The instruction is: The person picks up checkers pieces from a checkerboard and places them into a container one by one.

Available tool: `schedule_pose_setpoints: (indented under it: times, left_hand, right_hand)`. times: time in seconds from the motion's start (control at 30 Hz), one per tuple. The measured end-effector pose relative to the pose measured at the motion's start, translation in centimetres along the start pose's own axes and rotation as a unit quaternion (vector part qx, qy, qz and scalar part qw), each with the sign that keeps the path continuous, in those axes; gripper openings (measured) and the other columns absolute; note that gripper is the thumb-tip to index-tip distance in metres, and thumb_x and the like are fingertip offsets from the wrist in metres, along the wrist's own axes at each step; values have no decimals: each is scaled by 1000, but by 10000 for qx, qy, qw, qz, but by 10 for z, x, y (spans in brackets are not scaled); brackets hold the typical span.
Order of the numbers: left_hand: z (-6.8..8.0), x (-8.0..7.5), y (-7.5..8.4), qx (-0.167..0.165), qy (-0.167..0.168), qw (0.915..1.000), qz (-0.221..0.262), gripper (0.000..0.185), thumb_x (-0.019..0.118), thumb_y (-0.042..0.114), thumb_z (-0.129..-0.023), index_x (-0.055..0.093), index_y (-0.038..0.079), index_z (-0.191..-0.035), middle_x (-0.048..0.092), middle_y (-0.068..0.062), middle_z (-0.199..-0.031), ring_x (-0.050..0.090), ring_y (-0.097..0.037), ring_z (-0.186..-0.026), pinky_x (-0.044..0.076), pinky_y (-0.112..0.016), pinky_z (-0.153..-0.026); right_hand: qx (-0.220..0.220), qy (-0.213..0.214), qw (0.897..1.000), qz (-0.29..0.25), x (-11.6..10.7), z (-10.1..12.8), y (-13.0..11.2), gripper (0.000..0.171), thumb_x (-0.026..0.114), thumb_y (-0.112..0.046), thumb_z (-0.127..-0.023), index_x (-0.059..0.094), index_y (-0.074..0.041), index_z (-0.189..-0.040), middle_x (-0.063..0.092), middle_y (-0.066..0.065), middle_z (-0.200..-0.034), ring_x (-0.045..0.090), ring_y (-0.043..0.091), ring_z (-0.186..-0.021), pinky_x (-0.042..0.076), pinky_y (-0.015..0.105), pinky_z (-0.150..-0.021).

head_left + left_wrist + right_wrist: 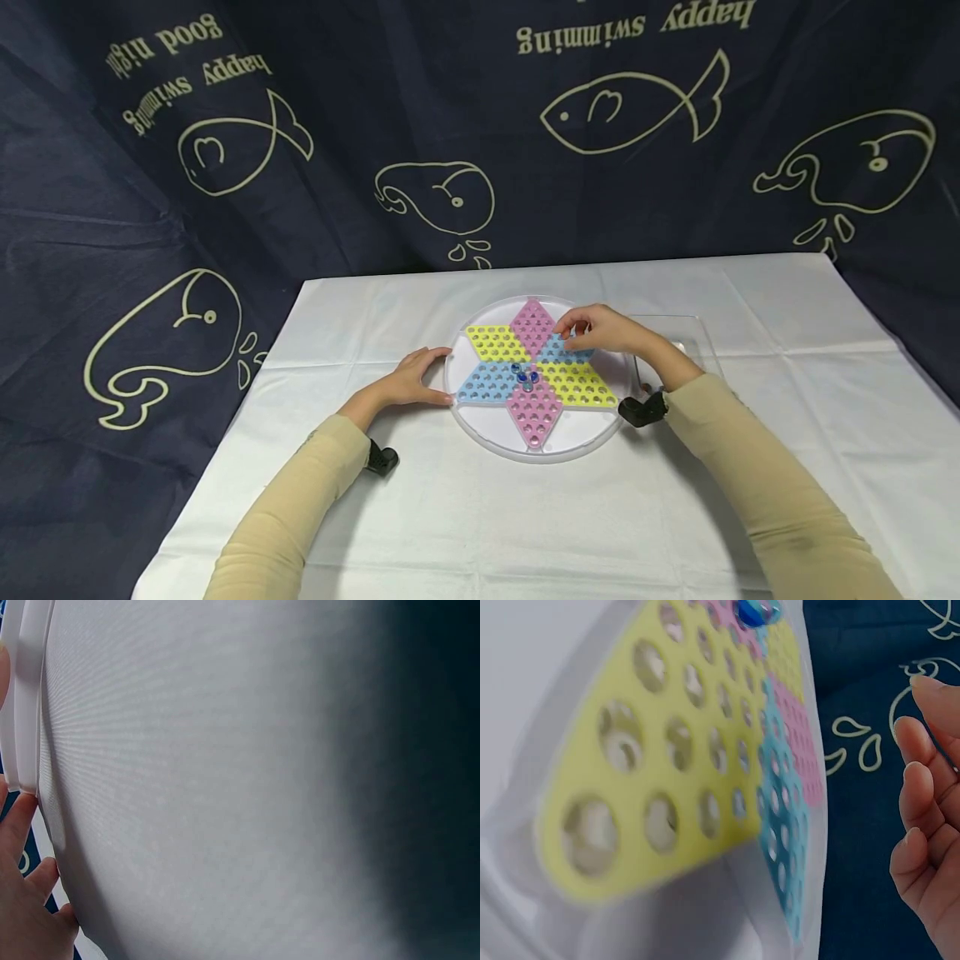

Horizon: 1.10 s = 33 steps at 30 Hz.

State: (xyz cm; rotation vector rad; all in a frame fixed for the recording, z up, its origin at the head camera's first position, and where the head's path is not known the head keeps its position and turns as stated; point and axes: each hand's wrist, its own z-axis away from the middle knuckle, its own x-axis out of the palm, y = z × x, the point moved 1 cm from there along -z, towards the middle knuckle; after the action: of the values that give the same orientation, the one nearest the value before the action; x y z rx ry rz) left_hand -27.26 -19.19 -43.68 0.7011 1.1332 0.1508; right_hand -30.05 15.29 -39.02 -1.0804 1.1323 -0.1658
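Checker board (537, 379) centred on desk (450, 517). Left hand (411, 382) flat against left rim, fingers relaxed. Right hand (600, 331) hovering over far-right blue sector, fingers loosely curled, empty. Marbles (524, 377) at centre, down-left of right hand, nearer it.

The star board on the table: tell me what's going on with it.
A person sits at a white-clothed table with a round Chinese checkers board. The left hand rests against the board's left rim. The right hand hovers over the far blue section, fingers curled. A few marbles sit near the centre; most holes are empty.
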Motion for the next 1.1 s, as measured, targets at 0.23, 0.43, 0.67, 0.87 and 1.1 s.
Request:
schedule_pose_setpoints:
  times: [0.23, 0.43, 0.67, 0.87, 1.1]
  left_hand:
    - [0, 0, 0, 27, 13, 10000, -70, 84, 75, 40, -72, 30, 19, -140, 20, -18, -149, 8, -37, -138, 14, -56, -109]
    - [1, 0, 0, 3, 2, 10000, -25, 84, 75, 39, -72, 30, 19, -140, 20, -18, -149, 8, -36, -138, 14, -57, -109]
    - [0, 0, 0, -31, -8, 10000, -22, 85, 75, 41, -72, 30, 19, -140, 19, -18, -150, 7, -36, -139, 13, -57, -109]
    - [0, 0, -1, -29, -7, 10000, -53, 85, 75, 42, -72, 30, 19, -141, 20, -18, -150, 7, -36, -139, 13, -57, -109]
    - [1, 0, 0, -38, -6, 10000, -64, 85, 75, 40, -72, 30, 19, -141, 19, -17, -150, 7, -36, -139, 13, -56, -109]
  right_hand:
    - [-60, -204, 9997, -121, 15, -4, -5, 26, 64, -8, -83, 62, 4, -106, 62, 12, -93, 50, 18, -76, 42, 26, -62]
    - [-100, -359, 9993, -4, 27, -11, -5, 25, 65, -8, -81, 63, 3, -104, 62, 10, -90, 50, 16, -75, 43, 27, -64]
    - [-83, -590, 9982, -34, 39, -17, -4, 24, 66, -8, -80, 63, 2, -102, 62, 4, -86, 48, 13, -70, 42, 24, -63]
    - [53, -720, 9974, 63, 43, -18, -6, 19, 66, -6, -78, 64, -1, -97, 61, 2, -84, 46, 13, -71, 41, 24, -66]
    - [179, -1044, 9941, 223, 47, -20, -5, 19, 66, -7, -79, 64, -2, -97, 60, 2, -84, 46, 12, -72, 40, 22, -67]
